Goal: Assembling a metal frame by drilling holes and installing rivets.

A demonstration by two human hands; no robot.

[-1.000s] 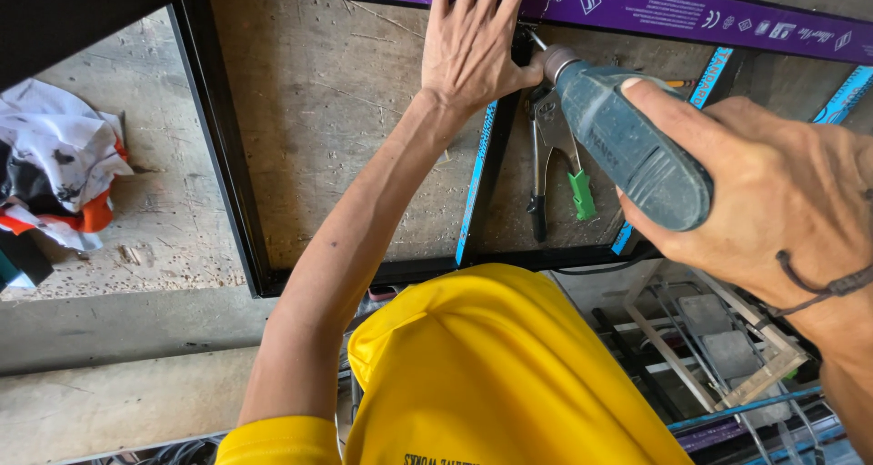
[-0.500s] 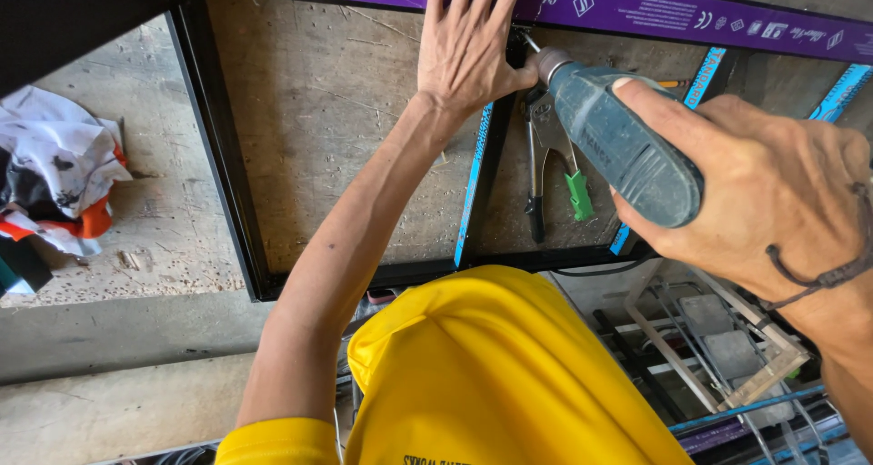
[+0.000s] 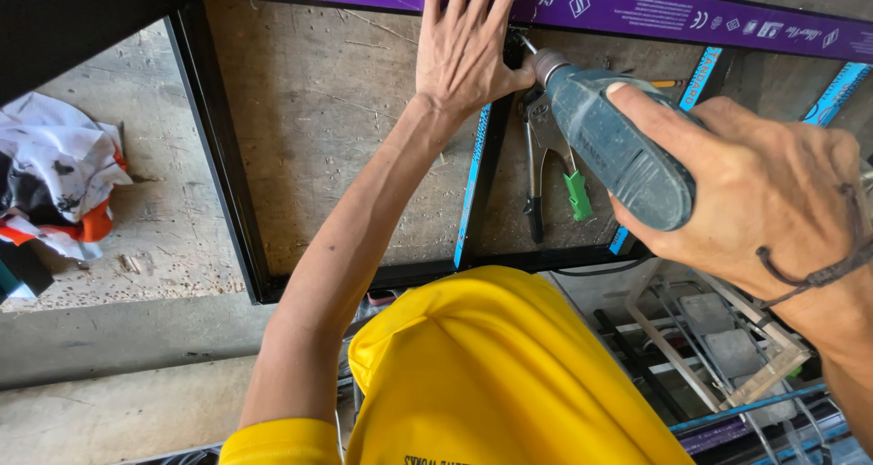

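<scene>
Bright, even daylight fills the scene, falling hardest on the yellow shirt (image 3: 509, 374) and the left forearm, while the upper left corner sinks into near-black shadow behind the black frame (image 3: 218, 156). The right hand (image 3: 773, 201) and the grey-blue power drill (image 3: 618, 147) loom large and slightly soft close to the lens, and wide-angle distortion bends the purple bar (image 3: 637, 6) and stretches shapes toward the edges. The wooden board (image 3: 336, 129) and the left hand (image 3: 468, 47) read sharp, with soft shadows and no harsh glare.
</scene>
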